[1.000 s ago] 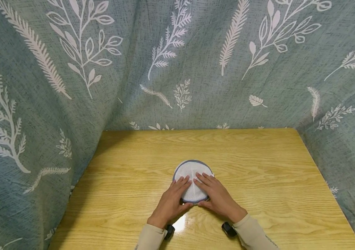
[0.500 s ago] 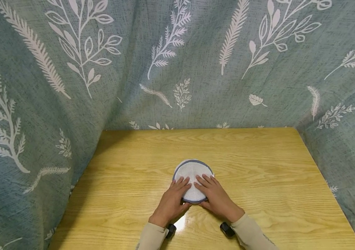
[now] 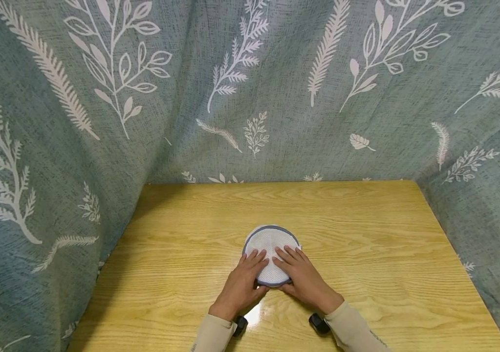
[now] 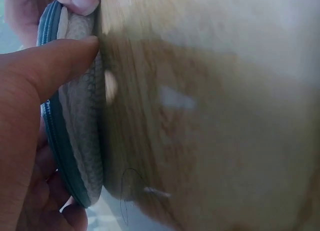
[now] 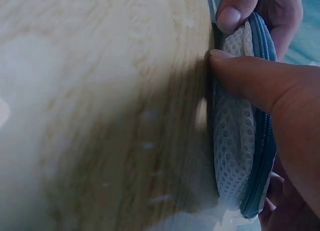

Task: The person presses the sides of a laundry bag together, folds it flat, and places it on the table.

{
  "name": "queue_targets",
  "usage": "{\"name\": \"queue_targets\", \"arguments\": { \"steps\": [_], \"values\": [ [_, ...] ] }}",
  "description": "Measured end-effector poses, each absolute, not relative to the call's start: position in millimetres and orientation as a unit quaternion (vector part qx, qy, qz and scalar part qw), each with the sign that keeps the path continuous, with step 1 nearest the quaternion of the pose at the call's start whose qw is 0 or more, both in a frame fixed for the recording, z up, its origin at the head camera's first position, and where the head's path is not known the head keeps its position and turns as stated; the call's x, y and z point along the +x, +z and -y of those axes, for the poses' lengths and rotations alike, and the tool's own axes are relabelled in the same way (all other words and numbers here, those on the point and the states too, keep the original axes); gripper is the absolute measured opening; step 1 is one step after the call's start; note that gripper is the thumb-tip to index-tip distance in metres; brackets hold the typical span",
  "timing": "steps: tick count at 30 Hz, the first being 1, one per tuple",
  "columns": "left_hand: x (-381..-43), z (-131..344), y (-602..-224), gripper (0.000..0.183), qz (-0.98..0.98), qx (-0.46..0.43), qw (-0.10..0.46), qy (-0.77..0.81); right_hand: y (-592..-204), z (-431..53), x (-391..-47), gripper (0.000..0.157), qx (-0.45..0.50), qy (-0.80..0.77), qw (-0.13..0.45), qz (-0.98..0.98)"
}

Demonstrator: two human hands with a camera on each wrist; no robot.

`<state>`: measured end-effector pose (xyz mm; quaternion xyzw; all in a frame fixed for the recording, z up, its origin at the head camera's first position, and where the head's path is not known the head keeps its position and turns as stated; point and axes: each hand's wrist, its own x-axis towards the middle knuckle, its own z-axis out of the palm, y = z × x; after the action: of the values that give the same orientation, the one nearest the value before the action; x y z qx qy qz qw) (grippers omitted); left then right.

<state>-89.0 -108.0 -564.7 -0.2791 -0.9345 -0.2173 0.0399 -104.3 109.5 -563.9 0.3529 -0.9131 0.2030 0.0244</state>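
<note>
A round white mesh laundry bag (image 3: 271, 239) with blue edging lies flat on the table, a little below the middle of the head view. My left hand (image 3: 240, 283) holds its left side, fingers spread over the top and thumb at the near edge. On the other side my right hand (image 3: 307, 282) holds it the same way. Close up in the left wrist view, the left thumb (image 4: 60, 63) lies across the bag's side wall (image 4: 82, 131). A blue zipper (image 5: 261, 156) runs round the rim in the right wrist view, beside honeycomb mesh. Anything inside the bag is hidden.
The wooden table (image 3: 364, 234) spreads out on both sides of the bag and behind it. Grey-green curtains (image 3: 276, 98) with white leaf prints hang along the back, left and right edges. Black devices (image 3: 319, 323) sit at both wrists, beside beige sleeves (image 3: 357, 325).
Both hands have shifted very slightly on the bag, with the thumbs drawn in a little under the near edge. The bag stays in place.
</note>
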Motion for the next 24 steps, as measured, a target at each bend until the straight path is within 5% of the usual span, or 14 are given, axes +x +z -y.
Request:
{"name": "queue_targets", "arguments": {
  "steps": [24],
  "values": [
    [-90, 124, -561, 0.069, 0.933, -0.280, 0.081, -0.211, -557, -137, -114, 0.075, 0.360, 0.274, 0.037, 0.891]
  ]
}}
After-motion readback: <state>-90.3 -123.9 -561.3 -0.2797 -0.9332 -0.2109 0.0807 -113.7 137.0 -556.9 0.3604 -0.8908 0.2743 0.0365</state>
